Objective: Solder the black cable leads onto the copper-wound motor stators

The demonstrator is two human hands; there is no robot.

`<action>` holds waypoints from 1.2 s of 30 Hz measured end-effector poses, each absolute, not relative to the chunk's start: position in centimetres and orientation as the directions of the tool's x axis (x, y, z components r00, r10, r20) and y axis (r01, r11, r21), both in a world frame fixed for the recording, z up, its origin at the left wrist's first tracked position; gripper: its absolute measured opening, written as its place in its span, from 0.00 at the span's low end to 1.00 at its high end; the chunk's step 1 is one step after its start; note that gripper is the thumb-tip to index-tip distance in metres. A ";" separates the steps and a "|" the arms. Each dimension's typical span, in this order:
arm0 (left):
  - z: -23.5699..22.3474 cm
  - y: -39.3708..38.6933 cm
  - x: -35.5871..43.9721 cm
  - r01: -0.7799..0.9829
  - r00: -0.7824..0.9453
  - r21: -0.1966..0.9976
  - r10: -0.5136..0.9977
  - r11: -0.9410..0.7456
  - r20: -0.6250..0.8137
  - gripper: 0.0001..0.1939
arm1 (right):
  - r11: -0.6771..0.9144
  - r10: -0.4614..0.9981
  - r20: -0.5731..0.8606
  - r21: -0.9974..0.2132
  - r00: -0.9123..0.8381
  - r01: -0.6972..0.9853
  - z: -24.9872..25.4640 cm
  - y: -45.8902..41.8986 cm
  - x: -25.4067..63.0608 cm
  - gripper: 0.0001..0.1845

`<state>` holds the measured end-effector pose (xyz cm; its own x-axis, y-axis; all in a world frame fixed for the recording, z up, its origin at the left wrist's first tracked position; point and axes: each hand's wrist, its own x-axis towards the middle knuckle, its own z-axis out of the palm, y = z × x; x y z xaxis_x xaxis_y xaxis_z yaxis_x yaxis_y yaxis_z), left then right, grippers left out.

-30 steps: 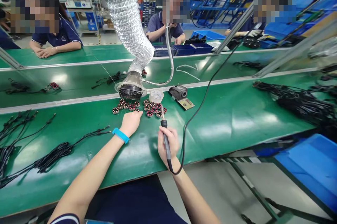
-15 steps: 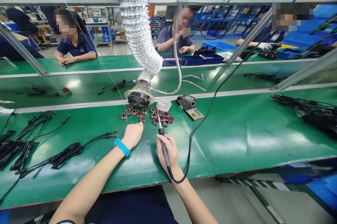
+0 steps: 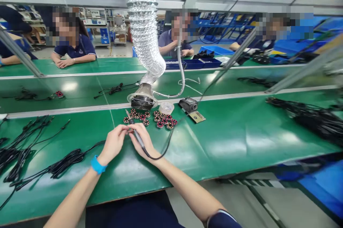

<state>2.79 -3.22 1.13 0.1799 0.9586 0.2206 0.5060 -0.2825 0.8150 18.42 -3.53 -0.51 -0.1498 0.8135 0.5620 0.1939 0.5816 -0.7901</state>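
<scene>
My right hand (image 3: 143, 137) is wrapped round a soldering iron (image 3: 138, 137), its tip pointing up and left at the near edge of the left cluster of small round red-and-black parts (image 3: 142, 117). Close beside it, my left hand (image 3: 114, 142), with a blue wristband (image 3: 98, 165), has its fingers pinched together; what lies between them is too small to make out. The fingertips of both hands meet. A thin pale strand (image 3: 109, 108) runs down from above to behind my left hand. A black cable bundle (image 3: 68, 158) lies to the left, one end passing behind that hand.
A silver fume duct (image 3: 143, 24) hangs over the parts. Beyond them stand a tape roll (image 3: 166, 108) and a soldering iron stand (image 3: 189, 105). Heaped black cables (image 3: 305, 117) lie at right. The iron's cord (image 3: 167, 146) loops over my right forearm. Co-workers sit opposite.
My right hand has carried the soldering iron left, from the right cluster to beside my left hand. My left hand has drawn back and left from a round part. The camera view has shifted.
</scene>
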 end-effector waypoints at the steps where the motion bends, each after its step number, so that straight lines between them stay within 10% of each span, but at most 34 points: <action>1: 1.0 -2.8 2.3 0.470 0.159 0.842 0.964 -0.265 0.215 0.09 | 0.586 0.810 0.564 -0.789 -0.160 0.183 -0.5 -2.9 17.9 0.18; 17: 0.4 -1.4 -0.6 0.608 0.212 0.748 0.962 -0.267 0.171 0.07 | 0.484 0.875 0.478 -0.869 -0.080 0.106 -2.8 -0.1 15.1 0.15; 27: -0.5 -0.6 -2.8 0.868 0.295 0.402 0.954 -0.291 0.054 0.07 | 0.488 0.866 0.499 -0.848 0.002 0.205 -3.3 0.4 15.3 0.14; 36: -0.5 0.3 -3.0 0.650 0.212 0.756 0.974 -0.077 -0.084 0.12 | 0.454 0.890 0.456 -0.880 -0.024 0.141 -3.5 0.2 15.0 0.13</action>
